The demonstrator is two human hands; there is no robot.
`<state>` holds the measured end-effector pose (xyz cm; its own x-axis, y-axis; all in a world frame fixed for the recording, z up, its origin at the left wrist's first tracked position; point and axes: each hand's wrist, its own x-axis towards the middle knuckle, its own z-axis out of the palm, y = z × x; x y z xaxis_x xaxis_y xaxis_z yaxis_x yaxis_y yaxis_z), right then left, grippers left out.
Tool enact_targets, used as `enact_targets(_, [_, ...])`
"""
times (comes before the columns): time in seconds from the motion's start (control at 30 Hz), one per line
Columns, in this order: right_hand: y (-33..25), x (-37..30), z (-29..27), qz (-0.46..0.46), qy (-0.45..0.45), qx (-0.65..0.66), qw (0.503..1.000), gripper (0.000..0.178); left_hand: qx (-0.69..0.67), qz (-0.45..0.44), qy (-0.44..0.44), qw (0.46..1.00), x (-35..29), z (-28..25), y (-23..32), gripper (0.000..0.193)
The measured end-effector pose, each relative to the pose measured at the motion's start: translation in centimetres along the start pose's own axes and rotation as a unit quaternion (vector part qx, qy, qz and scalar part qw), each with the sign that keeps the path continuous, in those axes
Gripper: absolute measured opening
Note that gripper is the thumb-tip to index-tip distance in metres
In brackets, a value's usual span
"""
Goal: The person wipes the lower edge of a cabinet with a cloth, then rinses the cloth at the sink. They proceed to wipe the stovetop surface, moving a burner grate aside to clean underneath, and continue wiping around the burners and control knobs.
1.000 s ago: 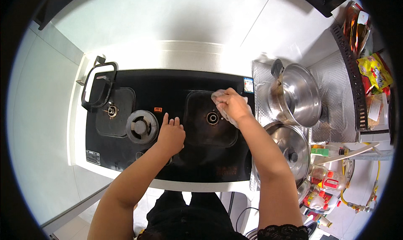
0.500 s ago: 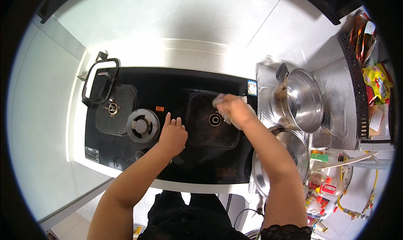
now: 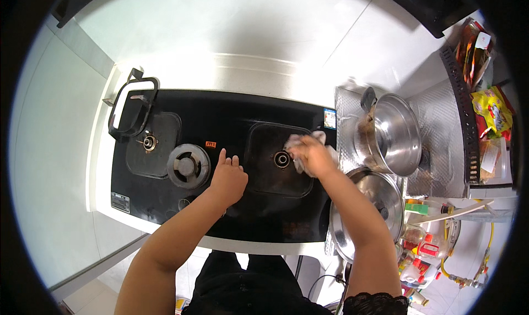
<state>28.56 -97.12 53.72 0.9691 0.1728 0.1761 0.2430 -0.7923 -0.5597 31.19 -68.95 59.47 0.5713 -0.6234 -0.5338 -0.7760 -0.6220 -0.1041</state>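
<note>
My right hand [image 3: 316, 159] grips a crumpled pale cloth [image 3: 294, 142] and presses it onto the sunken right burner plate [image 3: 270, 180] of the black glass gas hob [image 3: 220, 107], just right of the bare burner seat [image 3: 282, 159]. Some of the cloth is hidden under the fingers. My left hand [image 3: 229, 178] rests on the glass between the two plates, index finger stretched out, holding nothing. Left of it lies a round grey burner cap [image 3: 188, 166]. The left plate also has an exposed burner seat [image 3: 148, 143].
A black pan support [image 3: 132, 133] leans at the hob's back left corner. On the right stand a steel pot [image 3: 398, 133] and, nearer, a round steel lid [image 3: 344, 227]. Beyond them are a black rack [image 3: 463, 111] with food packets and several bottles [image 3: 432, 246] below.
My right hand has moved a little toward me and to the right with the cloth, which now shows more behind the hand. The left hand stays where it was.
</note>
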Motion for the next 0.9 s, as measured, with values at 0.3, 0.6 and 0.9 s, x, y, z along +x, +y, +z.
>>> enact_targets(0.3, [-3.7, -4.3, 1.6, 0.203, 0.145, -0.063, 0.966, 0.011, -0.029, -0.003, 0.054, 0.998, -0.2, 0.6, 0.0, 0.039])
enact_targets(0.6, [-4.5, -4.4, 1.4, 0.225, 0.068, 0.029, 0.972, 0.010, -0.012, -0.003, 0.021, 1.000, -0.3, 0.8, -0.3, 0.069])
enact_targets(0.9, [-11.1, -5.4, 5.8, 0.375, 0.150, -0.105, 0.909, 0.020, -0.020, -0.003, 0.054, 0.998, -0.1, 1.7, -0.5, 0.067])
